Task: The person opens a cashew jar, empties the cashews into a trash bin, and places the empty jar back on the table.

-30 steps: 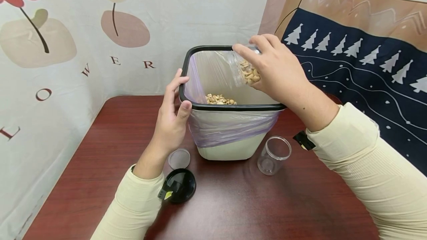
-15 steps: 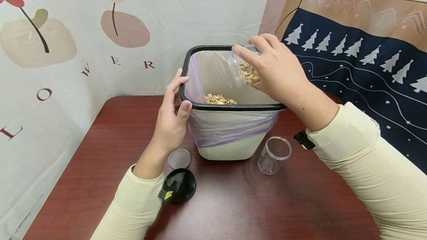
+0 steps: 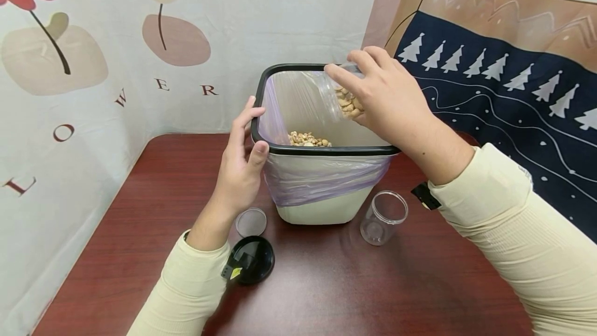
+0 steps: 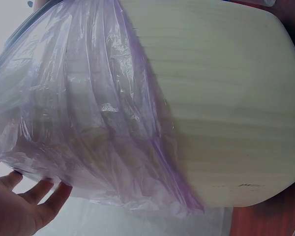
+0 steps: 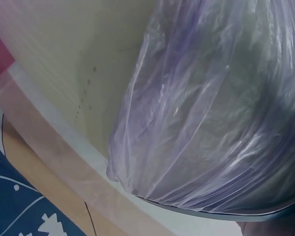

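In the head view, my right hand (image 3: 387, 89) grips a clear plastic jar (image 3: 332, 98) tipped on its side, its mouth towards the inside of the bin (image 3: 317, 215). Pale nuts (image 3: 349, 103) lie in the jar, partly covered by the fingers. A heap of nuts (image 3: 309, 140) shows inside the bin, which has a black rim and a purple-edged plastic liner (image 3: 326, 179). My left hand (image 3: 240, 170) rests against the rim's left front corner, thumb in front and fingers along the side. The left wrist view shows those fingers (image 4: 56, 201) touching the liner.
An uncapped clear jar (image 3: 383, 218) stands right of the bin on the dark red table (image 3: 373, 294). A black lid (image 3: 253, 260) and a clear round disc (image 3: 251, 222) lie by my left wrist. Printed cloth (image 3: 280, 14) hangs behind.
The nuts in the tipped jar have shifted slightly. Both hands and the bin stay practically where they were.
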### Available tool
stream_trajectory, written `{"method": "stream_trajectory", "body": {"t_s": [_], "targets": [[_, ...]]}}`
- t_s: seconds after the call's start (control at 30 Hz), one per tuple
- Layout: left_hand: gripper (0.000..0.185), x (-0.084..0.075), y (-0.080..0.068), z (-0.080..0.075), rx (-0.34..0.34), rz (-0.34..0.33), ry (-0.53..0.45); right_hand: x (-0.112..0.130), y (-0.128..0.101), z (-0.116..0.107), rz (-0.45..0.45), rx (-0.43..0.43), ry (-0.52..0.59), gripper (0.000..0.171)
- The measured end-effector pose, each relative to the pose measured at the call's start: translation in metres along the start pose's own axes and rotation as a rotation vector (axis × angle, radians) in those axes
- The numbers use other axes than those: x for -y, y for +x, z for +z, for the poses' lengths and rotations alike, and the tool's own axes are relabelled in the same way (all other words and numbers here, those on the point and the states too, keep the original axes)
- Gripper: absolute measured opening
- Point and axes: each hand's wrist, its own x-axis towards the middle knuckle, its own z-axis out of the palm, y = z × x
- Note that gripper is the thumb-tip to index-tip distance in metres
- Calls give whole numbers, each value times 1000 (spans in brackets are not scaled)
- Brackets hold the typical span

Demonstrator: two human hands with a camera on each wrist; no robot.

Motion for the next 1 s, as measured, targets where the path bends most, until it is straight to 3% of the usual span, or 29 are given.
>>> {"method": "stream_trajectory", "body": {"t_s": [0.37,1.0], "targets": [[90,0,0,-2,1,-3,-2,1,2,0,-4,8,-14,87],[91,-1,0,-2,-2,3,-8,4,2,-1,-48,4,-54,77]]}}
